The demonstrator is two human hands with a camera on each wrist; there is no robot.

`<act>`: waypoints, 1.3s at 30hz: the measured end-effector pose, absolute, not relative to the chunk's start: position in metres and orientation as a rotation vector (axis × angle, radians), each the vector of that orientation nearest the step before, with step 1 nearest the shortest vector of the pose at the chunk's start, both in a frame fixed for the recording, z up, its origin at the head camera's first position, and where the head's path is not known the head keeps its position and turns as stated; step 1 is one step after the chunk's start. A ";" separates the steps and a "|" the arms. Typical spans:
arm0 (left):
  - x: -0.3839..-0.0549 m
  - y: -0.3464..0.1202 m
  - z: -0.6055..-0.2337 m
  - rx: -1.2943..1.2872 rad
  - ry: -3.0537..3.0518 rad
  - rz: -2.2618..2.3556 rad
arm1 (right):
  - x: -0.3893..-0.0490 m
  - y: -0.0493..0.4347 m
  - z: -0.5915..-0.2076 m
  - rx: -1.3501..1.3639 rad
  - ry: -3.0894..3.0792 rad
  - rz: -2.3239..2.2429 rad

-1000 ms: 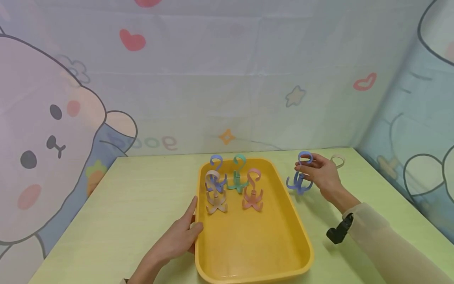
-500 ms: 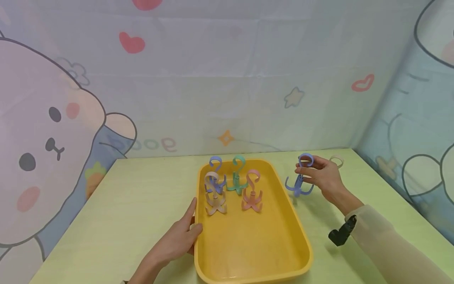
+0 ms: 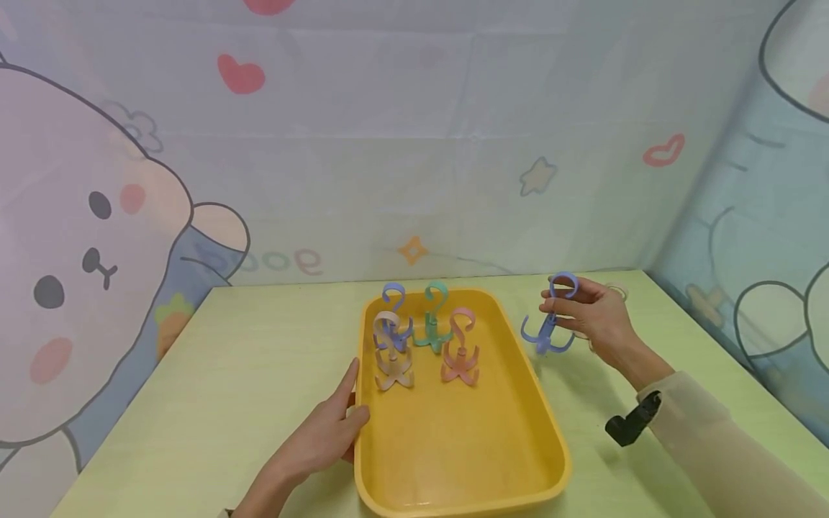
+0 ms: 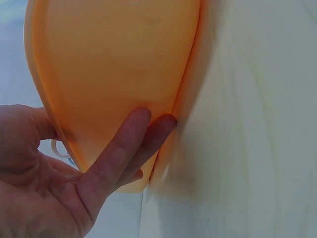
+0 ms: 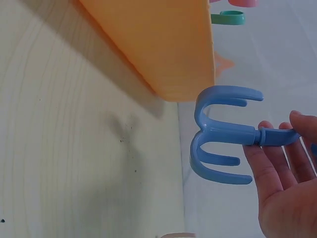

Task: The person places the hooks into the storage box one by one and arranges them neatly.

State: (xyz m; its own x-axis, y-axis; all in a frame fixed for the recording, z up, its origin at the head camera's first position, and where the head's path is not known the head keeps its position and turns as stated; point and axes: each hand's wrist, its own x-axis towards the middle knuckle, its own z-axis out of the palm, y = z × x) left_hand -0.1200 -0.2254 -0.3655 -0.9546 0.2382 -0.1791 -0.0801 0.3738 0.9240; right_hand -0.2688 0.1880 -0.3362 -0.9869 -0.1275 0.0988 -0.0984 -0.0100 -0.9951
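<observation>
My right hand (image 3: 596, 313) pinches a blue four-claw hanging hook (image 3: 545, 334) by its curved upper part. The hook is tilted, claws downward, just right of the yellow tray (image 3: 463, 460). The right wrist view shows the thumb and fingers (image 5: 270, 171) on the stem of this blue hook (image 5: 228, 133). My left hand (image 3: 327, 435) holds the tray's left side, thumb at the rim and fingers (image 4: 116, 153) against the outer wall. Standing in the tray's far part are another blue hook (image 3: 393, 334), a green hook (image 3: 432, 332), a cream hook (image 3: 394, 370) and a pink hook (image 3: 461, 365).
Behind my right hand, a cream hook (image 3: 618, 290) is mostly hidden on the pale table (image 3: 272, 345). A printed cloth (image 3: 363, 173) hangs along the back edge and right side. A black device (image 3: 631, 421) sits on my right wrist.
My right hand has shifted slightly right with the blue hook, which leans more. It now covers more of the cream hook behind. The left hand and the tray stay in place.
</observation>
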 end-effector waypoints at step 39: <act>-0.120 -0.224 -0.365 0.129 2.376 1.618 | -0.242 0.158 -0.305 -0.472 2.112 -2.199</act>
State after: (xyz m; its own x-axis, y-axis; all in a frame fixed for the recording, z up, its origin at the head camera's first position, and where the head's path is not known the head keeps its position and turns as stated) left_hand -0.1202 -0.2242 -0.3651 -0.9614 0.2197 -0.1659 -0.0740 0.3744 0.9243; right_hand -0.2422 0.1583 -0.3046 -0.9516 -0.2495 0.1796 -0.1694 -0.0619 -0.9836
